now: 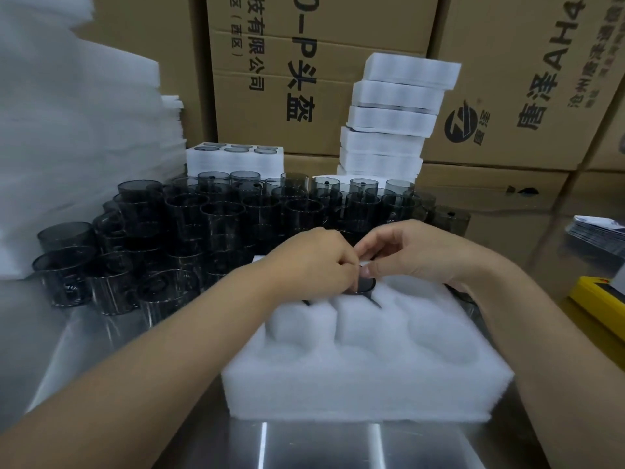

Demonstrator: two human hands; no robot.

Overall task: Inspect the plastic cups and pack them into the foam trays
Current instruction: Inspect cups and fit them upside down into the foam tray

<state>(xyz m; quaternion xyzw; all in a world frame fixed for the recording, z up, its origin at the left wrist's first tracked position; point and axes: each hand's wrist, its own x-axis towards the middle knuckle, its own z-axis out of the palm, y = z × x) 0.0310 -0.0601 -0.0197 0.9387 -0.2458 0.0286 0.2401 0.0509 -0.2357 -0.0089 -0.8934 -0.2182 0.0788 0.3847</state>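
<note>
Behind the grip, cardboard boxes (314, 62) with printed characters fill the background, cut off at the top and right. To the left of the grip, a tall pile of white foam sheets (67, 147) is blurred and runs out of view. A steel table (321, 448) lies under everything. A white foam tray (365, 384) sits directly beneath the grip; its round pockets are soft-edged and hard to count. Beyond and to the left of the grip, many dark translucent loose cups (189, 225) are crowded together. Far behind the grip, a leaning stack of packed trays (392, 123) is seen, with a filled tray (236, 157) to its left. To the right, a yellow object (598, 299) is cut off.

The left hand (314, 262) and right hand (412, 248) are brought together over the tray's far middle pocket. A dark cup (365, 286) is seated there, mostly hidden by foam and fingers. Its rim is pinched by the curled left fingers. The right thumb is laid just above the rim; whether the cup is gripped by it cannot be told.
</note>
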